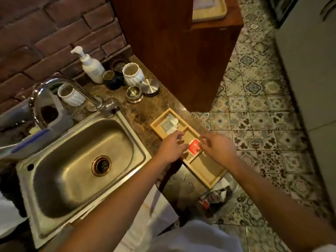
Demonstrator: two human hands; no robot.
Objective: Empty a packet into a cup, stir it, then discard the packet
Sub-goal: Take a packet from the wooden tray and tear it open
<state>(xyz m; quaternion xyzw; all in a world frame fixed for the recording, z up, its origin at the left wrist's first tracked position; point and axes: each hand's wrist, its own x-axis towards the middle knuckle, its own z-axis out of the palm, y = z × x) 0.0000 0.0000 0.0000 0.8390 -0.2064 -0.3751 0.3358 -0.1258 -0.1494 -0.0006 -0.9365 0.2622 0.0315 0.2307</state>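
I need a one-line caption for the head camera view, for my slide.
Both hands reach a red packet in a wooden tray beside the sink.

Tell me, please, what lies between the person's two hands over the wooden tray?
In the head view, a red packet sits between the left hand and right hand, in the tray's middle compartment.

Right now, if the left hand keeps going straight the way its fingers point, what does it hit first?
Probably the pale packets in the far compartment of the wooden tray. The left hand points up and away over the tray's middle section. Its height above the tray is unclear, so it might pass over them.
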